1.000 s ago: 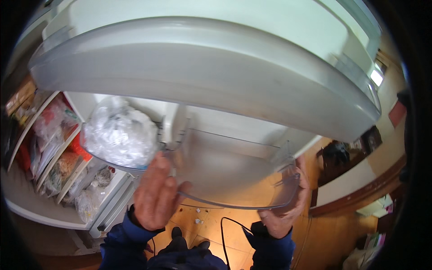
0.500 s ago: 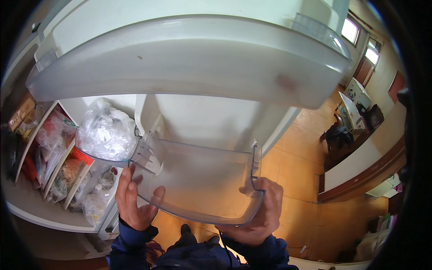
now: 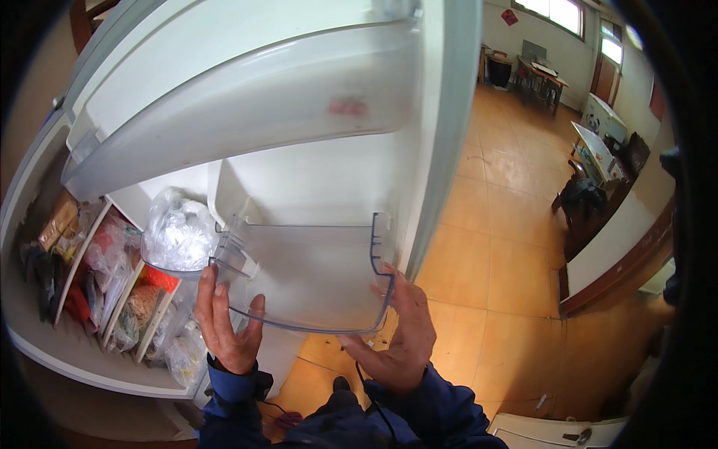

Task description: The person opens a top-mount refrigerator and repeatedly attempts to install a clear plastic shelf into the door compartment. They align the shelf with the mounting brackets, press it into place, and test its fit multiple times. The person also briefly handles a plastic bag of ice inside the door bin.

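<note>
A clear plastic fridge door bin (image 3: pixel 310 280) is in front of me at the inner side of an open fridge door (image 3: pixel 329 179). My left hand (image 3: pixel 230 329) holds its front left corner, fingertips at the rim and thumb against the front wall. My right hand (image 3: pixel 400 337) grips the front right corner, some fingers showing through the plastic and the thumb beneath the front edge. Nothing lies in this bin. Just left of it, a second clear bin (image 3: pixel 176 273) holds a bundle of crumpled clear plastic bags (image 3: pixel 179 232).
Above is a larger frosted door bin (image 3: pixel 247 105) with a blurred reddish thing showing through. At left, fridge shelves (image 3: pixel 82 262) carry several bagged foods. Tiled floor (image 3: pixel 516 224) stretches away at right, with a desk (image 3: pixel 546 75) and a low table (image 3: pixel 594 153) farther off.
The door and its bins have shifted left and turned in view, showing the door's edge and more floor. Both hands remain at the bin; the right hand's fingers are more extended.
</note>
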Available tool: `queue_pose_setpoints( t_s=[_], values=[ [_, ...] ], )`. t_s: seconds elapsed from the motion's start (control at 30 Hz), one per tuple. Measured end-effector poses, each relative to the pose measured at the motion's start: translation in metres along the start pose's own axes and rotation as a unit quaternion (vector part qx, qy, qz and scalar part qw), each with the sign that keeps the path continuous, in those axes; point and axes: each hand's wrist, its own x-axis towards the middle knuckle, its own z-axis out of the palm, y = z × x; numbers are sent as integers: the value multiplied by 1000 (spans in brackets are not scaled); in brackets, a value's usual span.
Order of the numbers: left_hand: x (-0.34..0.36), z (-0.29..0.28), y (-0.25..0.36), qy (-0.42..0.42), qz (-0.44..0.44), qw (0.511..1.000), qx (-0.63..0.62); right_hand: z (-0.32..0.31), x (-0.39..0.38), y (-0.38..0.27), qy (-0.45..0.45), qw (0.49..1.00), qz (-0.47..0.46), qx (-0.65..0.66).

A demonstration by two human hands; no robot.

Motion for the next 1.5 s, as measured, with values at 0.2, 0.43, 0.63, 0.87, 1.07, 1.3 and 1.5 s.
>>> queue_pose_setpoints(
  t_s=[0.2,0.43,0.63,0.87,1.07,1.3,1.5],
  values=[
    [4,4,5,10,-2,1000,-29,5,-3,9,42,999,-22,18],
    [7,2,7,1,-3,1000,-11,10,-4,10,56,996,-36,59],
    [6,6,6,15,-3,1000,-7,15,-10,8,60,993,-39,90],
    [5,7,9,17,-12,1000,6,23,-13,13,72,989,-41,123],
    [8,10,13,10,-16,1000,6,17,-6,15,45,991,-38,117],
    [12,15,15,4,-27,1000,7,22,4,20,93,986,-30,139],
    [15,17,16,4,-22,1000,15,14,3,24,83,994,-28,69]
  ],
)
